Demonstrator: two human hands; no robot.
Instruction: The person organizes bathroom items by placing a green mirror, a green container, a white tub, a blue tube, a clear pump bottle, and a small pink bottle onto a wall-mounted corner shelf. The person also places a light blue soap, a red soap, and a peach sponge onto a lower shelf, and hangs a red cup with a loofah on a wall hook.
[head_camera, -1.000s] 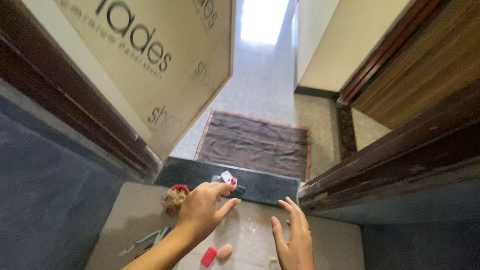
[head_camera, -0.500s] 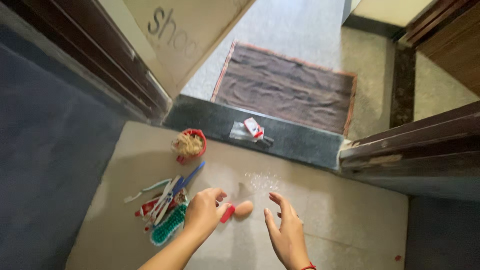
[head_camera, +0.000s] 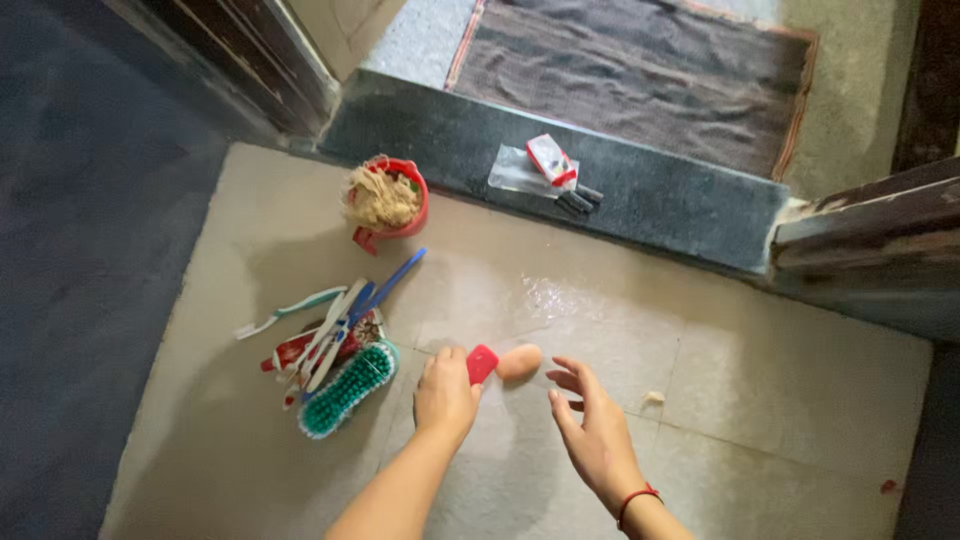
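Head: left hand touching red block, upright.

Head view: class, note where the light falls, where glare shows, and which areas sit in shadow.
Head view: daylight brightens the doormat beyond the threshold; a pale sheen glints on the floor tile above the hands; the left wall lies in dim blue shadow; the left hand casts a soft shadow beside the scrub brush; focus is fairly sharp throughout.
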